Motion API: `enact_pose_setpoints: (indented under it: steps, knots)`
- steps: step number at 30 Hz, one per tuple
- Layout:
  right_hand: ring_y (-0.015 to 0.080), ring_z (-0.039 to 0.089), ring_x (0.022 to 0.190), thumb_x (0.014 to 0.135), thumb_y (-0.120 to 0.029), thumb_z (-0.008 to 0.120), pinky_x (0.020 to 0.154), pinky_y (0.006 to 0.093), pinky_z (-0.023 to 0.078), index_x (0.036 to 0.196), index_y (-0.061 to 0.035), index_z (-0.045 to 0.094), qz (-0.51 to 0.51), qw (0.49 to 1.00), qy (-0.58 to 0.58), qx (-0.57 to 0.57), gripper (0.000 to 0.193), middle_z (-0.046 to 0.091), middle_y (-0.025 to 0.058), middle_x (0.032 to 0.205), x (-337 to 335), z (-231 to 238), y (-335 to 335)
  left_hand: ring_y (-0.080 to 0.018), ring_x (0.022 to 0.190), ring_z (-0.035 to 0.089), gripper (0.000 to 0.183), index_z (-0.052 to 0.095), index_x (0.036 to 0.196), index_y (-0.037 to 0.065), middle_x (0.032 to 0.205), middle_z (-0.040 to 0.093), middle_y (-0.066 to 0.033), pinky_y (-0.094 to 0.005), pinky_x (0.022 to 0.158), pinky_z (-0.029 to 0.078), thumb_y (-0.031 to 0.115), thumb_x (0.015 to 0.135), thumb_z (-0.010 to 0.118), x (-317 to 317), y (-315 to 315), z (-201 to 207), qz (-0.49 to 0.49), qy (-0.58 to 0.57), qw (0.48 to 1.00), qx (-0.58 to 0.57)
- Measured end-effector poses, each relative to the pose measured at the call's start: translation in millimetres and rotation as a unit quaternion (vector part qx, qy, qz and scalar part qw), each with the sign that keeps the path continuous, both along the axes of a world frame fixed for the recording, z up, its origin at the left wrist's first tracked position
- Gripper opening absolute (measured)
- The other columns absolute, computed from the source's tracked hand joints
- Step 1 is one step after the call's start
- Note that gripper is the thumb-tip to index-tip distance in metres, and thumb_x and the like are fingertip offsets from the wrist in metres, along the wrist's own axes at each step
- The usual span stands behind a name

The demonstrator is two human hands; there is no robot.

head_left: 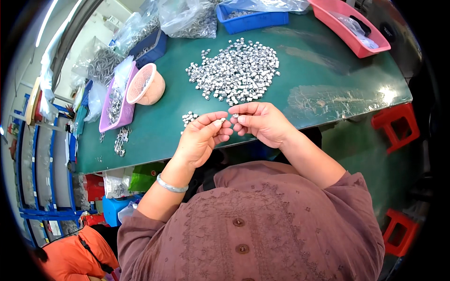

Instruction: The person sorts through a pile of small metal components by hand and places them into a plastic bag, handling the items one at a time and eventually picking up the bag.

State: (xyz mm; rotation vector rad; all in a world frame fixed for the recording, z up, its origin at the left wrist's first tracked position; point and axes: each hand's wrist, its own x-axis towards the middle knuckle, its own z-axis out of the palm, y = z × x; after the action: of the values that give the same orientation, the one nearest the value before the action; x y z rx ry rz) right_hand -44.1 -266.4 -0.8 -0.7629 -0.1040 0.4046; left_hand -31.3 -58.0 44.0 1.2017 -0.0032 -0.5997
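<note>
Bare hands meet over the near edge of a green desk (161, 133), each pinching a small metal part. The left hand (199, 140), with a pale bangle (172, 183) at its wrist, grips a silvery piece (222, 120) between thumb and forefinger; the right hand (268, 124) pinches a second piece (236, 115), mostly covered by the fingertips. The two parts sit near each other but look apart.

At twelve o'clock from the hands spreads a broad heap of similar silvery parts (234, 70), with a blue bin (255, 22) beyond it. A small cluster (189, 118) lies at nine o'clock, just past the left hand. A peach basket (157, 90) stands at ten, a lilac tray (127, 112) between nine and ten, and loose metal rings (122, 140) between eight and nine. A pink tray (376, 50) rests at two o'clock.

The step in hand appears to be close fingertip handling of single parts; whether they are being fitted or checked cannot be told. From this pose, the next move seems to call for a light, steady pinch and careful alignment of both hands.
</note>
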Motion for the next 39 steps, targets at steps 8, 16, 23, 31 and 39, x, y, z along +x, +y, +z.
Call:
enact_pose_setpoints:
  steps: [8,16,23,31,39]
  knots:
    - [0.0166,0.066,0.081,0.094,0.000,0.060,0.076,0.0303,0.056,0.119,0.0062,0.061,-0.009,0.999,-0.033,-0.012,0.026,0.069,0.0128,0.099,-10.0,-0.7,-12.3,-0.0167,0.090,0.068,0.027,0.058,0.124,-0.003,0.105,0.069,-0.0112,-0.0311,0.084,0.055,0.005,0.099,0.053,-9.2,-11.1,-3.6,-0.040,-0.022,0.999,-0.016]
    - [0.0171,0.067,0.080,0.094,-0.001,0.059,0.075,0.0303,0.057,0.120,0.0069,0.060,-0.017,0.998,-0.010,-0.066,0.027,0.068,0.0126,0.098,-5.7,3.0,-12.7,-0.0187,0.093,0.068,0.028,0.058,0.125,-0.003,0.110,0.069,-0.0139,-0.0305,0.082,0.055,0.004,0.098,0.054,-1.8,-8.0,-6.8,-0.052,-0.009,0.999,-0.010]
    - [0.0173,0.067,0.080,0.094,-0.001,0.060,0.074,0.0301,0.058,0.118,0.0061,0.060,-0.015,0.994,0.024,-0.108,0.025,0.068,0.0126,0.098,3.1,6.9,-8.1,-0.0184,0.091,0.068,0.027,0.059,0.123,-0.004,0.107,0.069,-0.0128,-0.0308,0.081,0.056,0.005,0.097,0.059,13.4,-3.3,-14.0,-0.046,0.009,0.998,-0.028]
    - [0.0157,0.067,0.078,0.094,-0.004,0.061,0.071,0.0289,0.057,0.116,0.0040,0.060,-0.022,0.982,0.032,-0.185,0.023,0.069,0.0109,0.096,15.3,14.3,0.4,-0.0194,0.090,0.068,0.023,0.060,0.118,-0.002,0.104,0.069,-0.0121,-0.0310,0.079,0.056,0.006,0.095,0.061,31.4,6.5,-20.8,-0.057,0.012,0.997,-0.044]
    - [0.0115,0.065,0.079,0.093,-0.008,0.064,0.072,0.0257,0.054,0.112,0.0013,0.063,-0.019,0.973,-0.004,-0.231,0.021,0.069,0.0070,0.093,24.4,20.6,11.5,-0.0180,0.091,0.068,0.022,0.061,0.115,0.001,0.103,0.068,-0.0101,-0.0299,0.080,0.056,0.003,0.094,0.063,43.5,13.1,-25.9,-0.052,-0.027,0.996,-0.073]
